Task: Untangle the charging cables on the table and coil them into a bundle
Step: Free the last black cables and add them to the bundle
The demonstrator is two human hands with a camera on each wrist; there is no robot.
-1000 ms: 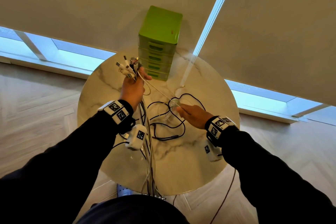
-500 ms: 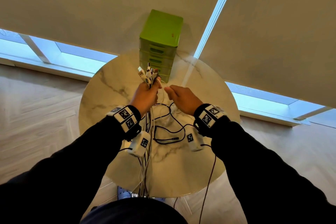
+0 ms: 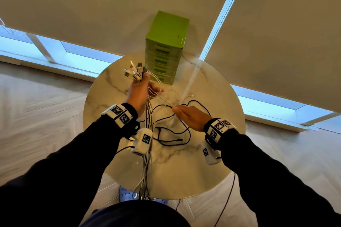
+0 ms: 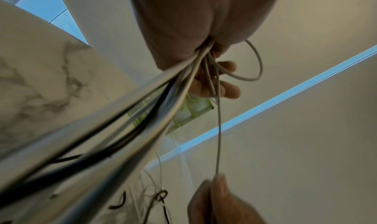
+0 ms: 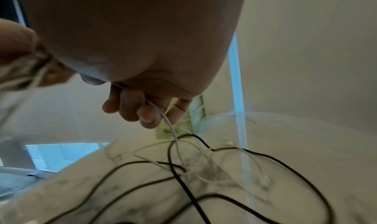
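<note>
Cables fill the left hand: its fingers are curled round a bundle of charging cables, mostly white with a few dark ones, held raised above the round marble counter. The plug ends fan out above the fist, toward the far side, while the long strands hang down from under the palm, past the near edge of the counter and out of sight below. One white strand makes a small loop beside the left fingertips.

From that bundle a single thin white cable runs taut to the right hand, which sits lower and just to the right, close over the counter. The right fingers are bent, pinching this white cable between thumb and fingertips; below the pinch it drops to the counter and crosses the loose wires lying there.

On the counter, under and around the right hand, a black cable sprawls in wide open loops, with thin white wire tangled across it near the middle.

At the far edge of the counter stands a green drawer unit, upright, against a pale roller blind. A bright gap between the blinds runs diagonally down to the counter.
</note>
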